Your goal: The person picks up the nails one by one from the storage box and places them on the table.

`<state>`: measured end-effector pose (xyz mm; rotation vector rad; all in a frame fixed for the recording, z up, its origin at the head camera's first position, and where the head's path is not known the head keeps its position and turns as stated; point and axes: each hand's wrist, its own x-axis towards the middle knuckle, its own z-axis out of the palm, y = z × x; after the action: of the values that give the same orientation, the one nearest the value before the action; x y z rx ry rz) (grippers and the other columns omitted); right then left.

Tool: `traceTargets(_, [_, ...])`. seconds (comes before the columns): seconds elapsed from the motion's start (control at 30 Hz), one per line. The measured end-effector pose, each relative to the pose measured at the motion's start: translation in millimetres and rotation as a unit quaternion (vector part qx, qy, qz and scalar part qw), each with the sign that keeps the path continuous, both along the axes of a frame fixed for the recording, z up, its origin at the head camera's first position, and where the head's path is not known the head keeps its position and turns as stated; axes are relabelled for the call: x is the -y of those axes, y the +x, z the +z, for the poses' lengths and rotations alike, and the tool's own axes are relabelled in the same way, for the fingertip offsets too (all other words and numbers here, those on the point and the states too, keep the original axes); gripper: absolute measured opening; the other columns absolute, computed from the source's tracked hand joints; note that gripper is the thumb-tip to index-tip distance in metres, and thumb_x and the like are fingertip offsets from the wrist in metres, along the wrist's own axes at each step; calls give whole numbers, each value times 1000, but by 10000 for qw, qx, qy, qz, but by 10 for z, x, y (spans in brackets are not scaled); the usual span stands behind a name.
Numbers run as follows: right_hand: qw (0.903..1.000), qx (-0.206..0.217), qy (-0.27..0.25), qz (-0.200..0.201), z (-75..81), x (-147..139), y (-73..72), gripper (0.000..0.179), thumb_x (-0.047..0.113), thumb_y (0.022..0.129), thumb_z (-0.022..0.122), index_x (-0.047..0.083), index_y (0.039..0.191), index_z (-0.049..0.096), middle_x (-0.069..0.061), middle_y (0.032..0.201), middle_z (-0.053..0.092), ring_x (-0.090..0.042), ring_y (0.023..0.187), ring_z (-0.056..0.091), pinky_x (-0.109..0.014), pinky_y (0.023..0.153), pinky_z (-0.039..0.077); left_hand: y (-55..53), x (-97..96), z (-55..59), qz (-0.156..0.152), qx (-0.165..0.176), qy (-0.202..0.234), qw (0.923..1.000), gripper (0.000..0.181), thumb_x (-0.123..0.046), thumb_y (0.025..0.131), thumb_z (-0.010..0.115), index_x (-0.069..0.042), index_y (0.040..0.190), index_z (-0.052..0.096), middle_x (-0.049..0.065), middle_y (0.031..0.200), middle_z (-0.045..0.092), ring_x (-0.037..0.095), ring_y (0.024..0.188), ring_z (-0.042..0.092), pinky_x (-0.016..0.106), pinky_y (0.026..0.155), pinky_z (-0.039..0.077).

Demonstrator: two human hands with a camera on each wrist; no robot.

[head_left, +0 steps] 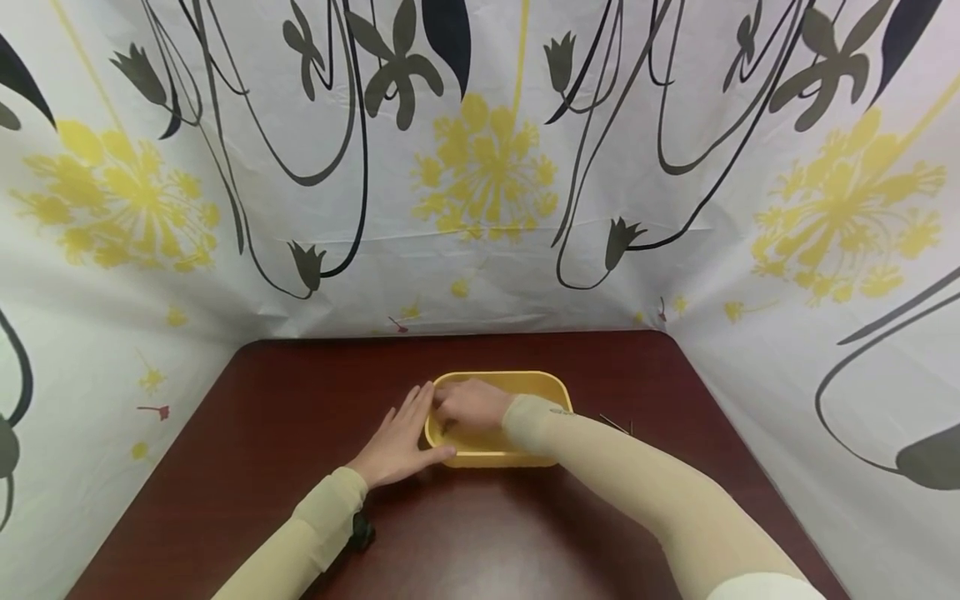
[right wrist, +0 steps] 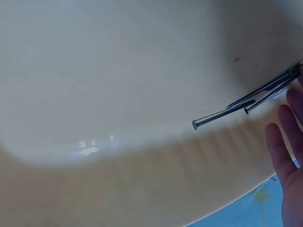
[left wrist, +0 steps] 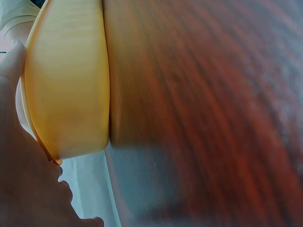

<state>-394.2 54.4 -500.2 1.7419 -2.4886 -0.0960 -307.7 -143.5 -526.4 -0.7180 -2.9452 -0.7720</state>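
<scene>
A yellow plastic tray (head_left: 525, 460) with a raised rim stands on the table. My left hand (head_left: 393, 447) rests against its left end, fingers straight along the rim and thumb spread to the near corner. The left wrist view shows the tray's outer wall (left wrist: 68, 85) beside that thumb. My right hand (head_left: 474, 404) reaches down inside the tray at its left end. In the right wrist view several metal nails (right wrist: 222, 113) lie together on the tray floor by the wall. The right fingers (right wrist: 279, 151) extend beside them, with the fingertips right at the nails' far ends.
A few thin nail-like pieces (head_left: 615, 424) lie on the dark red wooden table (head_left: 300, 400), right of the tray and past the right forearm. Patterned white fabric (head_left: 480, 283) hangs around the table's back and sides. A small dark object (head_left: 362, 532) shows under the left wrist.
</scene>
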Motion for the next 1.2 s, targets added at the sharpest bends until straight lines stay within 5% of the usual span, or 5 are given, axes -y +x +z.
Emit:
traceTargets(0.2, [10000,-59,-19,34,21,-50,-2,12,31,91,76,33,102,79,8,130,61,-11,120,53,-27,96,48,2,-2,28,-3,11,-64,10000,111,-72,87,59,-18,163,0,0,169,3,20,154,1,62,117,12])
traceTargets(0.43, [9989,-349,-272,155,90,-115,19,12,30,88,78,31,100,79,7,118,64,-13,115,55,-37,95,48,1,-4,26,41,-116,3,9999,110,-74,87,59,-16,164,5,2,169,7,22,154,3,65,116,11])
traceTargets(0.7, [9994,-207,-265,-3,247,-222,80,17,29,87,79,30,104,81,2,134,61,-20,129,51,-48,107,38,20,-4,20,89,39,-156,9998,109,-74,87,57,-20,164,2,-13,166,-9,17,154,-3,64,116,9])
traceTargets(1.2, [9991,-255,-172,-286,485,-380,91,5,25,85,82,25,90,80,-5,142,54,-28,139,40,-61,111,30,41,-5,30,157,4,-251,9996,108,-74,87,57,-18,164,6,-9,167,-7,16,153,-4,63,117,6])
